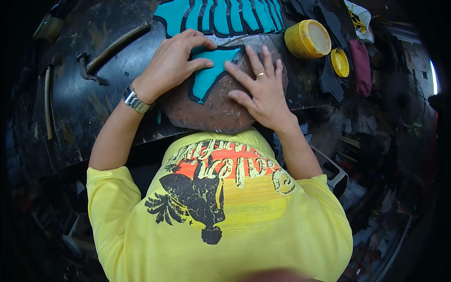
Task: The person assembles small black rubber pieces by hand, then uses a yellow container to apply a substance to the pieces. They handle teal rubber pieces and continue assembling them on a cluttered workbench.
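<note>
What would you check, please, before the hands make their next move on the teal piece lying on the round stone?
1. Left hand flat on the teal piece: ok, fingers press its upper part.
2. Right hand steadying: ok, its fingertips rest at the piece's right edge and the palm lies on the round stone.
3. Piece lies fully on the stone: ok, no part overhangs.
4. Black border stuck down all round: cannot tell, the hands cover parts of it.
5. Open yellow tub and its lid out of the way: ok, both sit to the right, apart from the hands.
6. Row of finished teal pieces undisturbed: ok.
</note>
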Available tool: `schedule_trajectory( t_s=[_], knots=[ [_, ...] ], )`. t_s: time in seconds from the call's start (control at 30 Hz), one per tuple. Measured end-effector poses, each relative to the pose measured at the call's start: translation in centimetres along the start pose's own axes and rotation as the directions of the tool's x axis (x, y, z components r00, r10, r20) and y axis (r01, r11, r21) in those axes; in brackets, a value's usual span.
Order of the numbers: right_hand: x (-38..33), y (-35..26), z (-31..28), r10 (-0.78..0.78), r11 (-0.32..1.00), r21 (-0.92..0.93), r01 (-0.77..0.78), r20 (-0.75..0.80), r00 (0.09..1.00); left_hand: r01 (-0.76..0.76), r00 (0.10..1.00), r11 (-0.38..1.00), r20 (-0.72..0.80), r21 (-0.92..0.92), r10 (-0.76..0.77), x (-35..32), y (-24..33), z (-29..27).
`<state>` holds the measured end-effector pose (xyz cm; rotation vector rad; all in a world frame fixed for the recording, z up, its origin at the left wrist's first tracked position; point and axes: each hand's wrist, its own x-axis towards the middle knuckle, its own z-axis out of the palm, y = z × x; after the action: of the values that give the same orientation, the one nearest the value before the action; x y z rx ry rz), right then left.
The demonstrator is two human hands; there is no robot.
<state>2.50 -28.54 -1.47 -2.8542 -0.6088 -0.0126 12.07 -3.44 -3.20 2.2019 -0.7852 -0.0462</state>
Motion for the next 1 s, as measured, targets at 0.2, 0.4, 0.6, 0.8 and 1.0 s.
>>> schedule_trajectory(
  t_s=[0.2, 0.4, 0.6, 0.8, 1.0],
  knots=[
    [0.0, 1.0, -0.5, -0.032, 0.972, 0.229, 0.054, -0.098, 0.995, 0.006, 1.0, 1.0, 0.012, -0.008, -0.006, 0.3, 0.1, -0.1],
    [1.1, 2.2, 0.1, 0.102, 0.995, 0.008, -0.101, -0.057, 0.993, 0.043, 0.998, 0.998, 0.05, -0.046, -0.041, 0.7, 0.4, -0.5],
    [-0.1, 0.7, -0.9, -0.123, 0.989, 0.087, 0.121, 0.021, 0.992, 0.13, 0.989, 0.986, 0.08, -0.104, -0.122, 1.7, 0.9, -0.9],
    [0.1, 2.0, -0.8, 0.162, 0.775, 0.625, 0.094, -0.34, 0.927, 0.142, 0.989, 0.912, 0.01, -0.386, -0.149, 2.3, -1.9, -4.0],
    [0.3, 2.2, 0.3, 0.204, 0.785, 0.617, 0.055, -0.341, 0.917, 0.256, 0.915, 0.916, -0.228, -0.308, -0.332, 4.2, -9.1, -8.2]
  ],
)
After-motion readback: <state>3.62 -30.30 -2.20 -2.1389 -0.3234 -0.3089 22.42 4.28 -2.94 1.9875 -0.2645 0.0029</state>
